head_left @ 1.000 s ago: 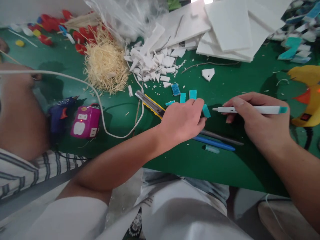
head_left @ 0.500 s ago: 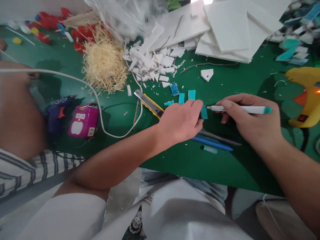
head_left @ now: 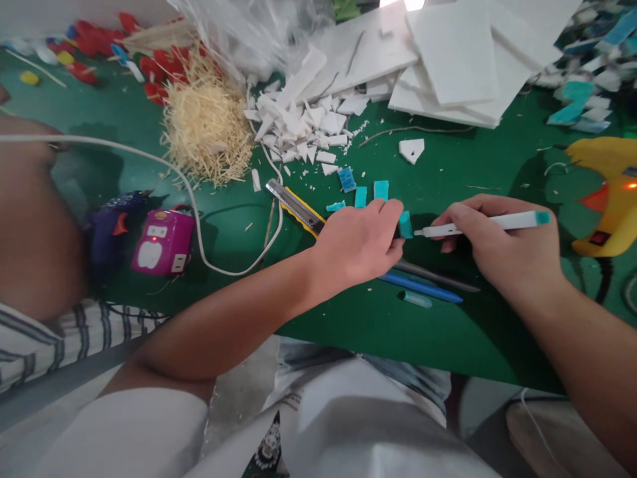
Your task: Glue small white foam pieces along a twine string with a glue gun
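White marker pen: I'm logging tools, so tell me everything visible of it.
The white marker pen has a slim, plastic-looking barrel, a teal rear end and a bare, narrow pale tip. It is held in the right hand, slanting slightly, rear end higher in the picture. The tip points leftward, close to the small teal piece held by the left hand; whether they touch is unclear.
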### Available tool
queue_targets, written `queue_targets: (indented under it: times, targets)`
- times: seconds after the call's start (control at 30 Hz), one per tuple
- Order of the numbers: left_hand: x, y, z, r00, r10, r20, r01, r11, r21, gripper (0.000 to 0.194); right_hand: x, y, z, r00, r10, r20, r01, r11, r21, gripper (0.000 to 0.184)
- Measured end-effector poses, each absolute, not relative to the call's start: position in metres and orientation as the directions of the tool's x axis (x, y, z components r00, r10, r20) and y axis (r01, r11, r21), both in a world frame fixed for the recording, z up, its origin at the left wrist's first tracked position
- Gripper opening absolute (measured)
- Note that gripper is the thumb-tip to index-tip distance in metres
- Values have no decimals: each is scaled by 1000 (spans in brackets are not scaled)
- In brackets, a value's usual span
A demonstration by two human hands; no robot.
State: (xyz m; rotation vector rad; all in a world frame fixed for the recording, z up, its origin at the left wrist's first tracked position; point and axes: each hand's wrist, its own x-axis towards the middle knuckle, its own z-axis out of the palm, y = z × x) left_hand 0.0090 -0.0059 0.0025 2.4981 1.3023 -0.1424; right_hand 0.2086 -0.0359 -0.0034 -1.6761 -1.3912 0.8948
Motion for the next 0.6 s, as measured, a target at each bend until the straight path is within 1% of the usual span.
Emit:
queue_targets:
  times: [0.13,0.3,0.43,0.5,0.6]
  targets:
    - [10,-7,2,576,783,-233,815,-527,242,36,209,-36,-5,173,985,18,445,-62,-893,20]
    - [10,-6,0,579,783,-228,812,-527,253,35,210,-36,-5,190,980,-53,445,-134,-885,28]
    - [9,-7,1,581,782,-226,811,-531,245,36,209,-35,-6,200,980,17,427,-71,-902,17]
    - [9,-7,2,579,783,-227,813,-532,238,37,209,-35,-8,192,981,28,424,-58,-904,17]
    - [10,-6,3,575,784,-236,816,-528,234,37,209,-35,-8,187,982,-19,415,-97,-905,24]
